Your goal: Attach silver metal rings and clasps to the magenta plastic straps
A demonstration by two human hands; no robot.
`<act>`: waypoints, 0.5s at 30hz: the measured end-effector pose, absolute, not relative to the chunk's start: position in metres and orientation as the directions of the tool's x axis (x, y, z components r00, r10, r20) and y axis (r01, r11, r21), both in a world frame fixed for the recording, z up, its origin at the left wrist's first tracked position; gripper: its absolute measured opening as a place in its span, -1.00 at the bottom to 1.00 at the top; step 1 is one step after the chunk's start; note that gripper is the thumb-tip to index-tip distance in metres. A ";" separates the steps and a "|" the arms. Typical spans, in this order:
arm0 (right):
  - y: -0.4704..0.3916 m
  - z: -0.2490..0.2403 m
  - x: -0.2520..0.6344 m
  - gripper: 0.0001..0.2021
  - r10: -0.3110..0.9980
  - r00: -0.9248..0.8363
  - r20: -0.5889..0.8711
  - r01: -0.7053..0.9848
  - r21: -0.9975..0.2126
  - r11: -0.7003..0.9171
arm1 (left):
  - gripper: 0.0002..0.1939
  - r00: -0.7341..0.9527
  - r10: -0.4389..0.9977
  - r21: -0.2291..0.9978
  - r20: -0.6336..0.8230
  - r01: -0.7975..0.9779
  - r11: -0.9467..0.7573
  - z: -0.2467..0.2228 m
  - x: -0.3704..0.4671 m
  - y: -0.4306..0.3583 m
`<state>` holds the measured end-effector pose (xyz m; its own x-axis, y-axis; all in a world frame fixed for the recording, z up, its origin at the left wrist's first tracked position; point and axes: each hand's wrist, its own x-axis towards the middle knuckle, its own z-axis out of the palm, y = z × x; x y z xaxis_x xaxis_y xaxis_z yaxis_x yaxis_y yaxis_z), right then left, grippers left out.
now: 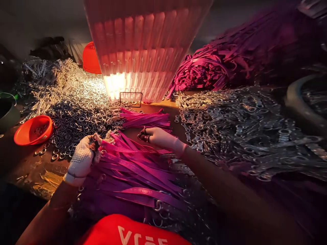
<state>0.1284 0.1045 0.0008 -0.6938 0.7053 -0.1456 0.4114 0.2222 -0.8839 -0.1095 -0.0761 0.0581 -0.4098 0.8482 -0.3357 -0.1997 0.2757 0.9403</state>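
Magenta straps (133, 166) with metal fittings lie in a loose pile in front of me. At the pile's left end, my left hand (83, 158), in a white dotted glove, is closed on the end of a magenta strap with a metal fitting. My right hand (160, 137), in a pale glove with dark fingertips, is closed above the straps' upper right part. Something small and dark shows at its fingertips, too small to name. A smaller bundle of magenta straps (145, 119) lies just beyond my hands.
Metal rings (79, 119) are heaped at the left, beside a red bowl (34, 131). A translucent ribbed panel (145, 51) stands ahead before a bright light. Metal clasps (230, 126) spread across the right, with more magenta straps (204, 69) behind. A green container (9, 112) stands far left.
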 end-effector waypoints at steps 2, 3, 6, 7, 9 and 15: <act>0.092 0.000 0.145 -0.76 0.691 -0.697 -0.191 0.452 -0.865 0.217 | -0.77 -0.419 0.869 0.964 -0.265 -0.089 0.251 0.058 -0.112 -0.075; 0.085 -0.001 0.154 -0.75 0.681 -0.701 -0.212 0.473 -0.853 0.221 | -0.78 -0.419 0.876 0.969 -0.237 -0.033 0.247 0.059 -0.112 -0.075; 0.062 0.002 0.181 -0.75 0.644 -0.721 -0.255 0.518 -0.816 0.258 | -0.75 -0.371 0.891 0.958 -0.262 0.013 0.287 0.062 -0.113 -0.075; 0.056 0.005 0.188 -0.77 0.619 -0.740 -0.265 0.522 -0.806 0.279 | -0.74 -0.342 0.897 0.956 -0.279 -0.009 0.294 0.064 -0.114 -0.076; 0.049 0.011 0.197 -0.81 0.543 -0.788 -0.290 0.522 -0.783 0.338 | -0.72 -0.263 0.908 0.945 -0.325 -0.070 0.318 0.068 -0.117 -0.080; 0.065 0.026 0.148 -0.81 0.533 -0.845 -0.037 0.389 -0.727 0.566 | -0.78 -0.069 0.897 0.894 -0.436 0.080 0.441 0.082 -0.114 -0.095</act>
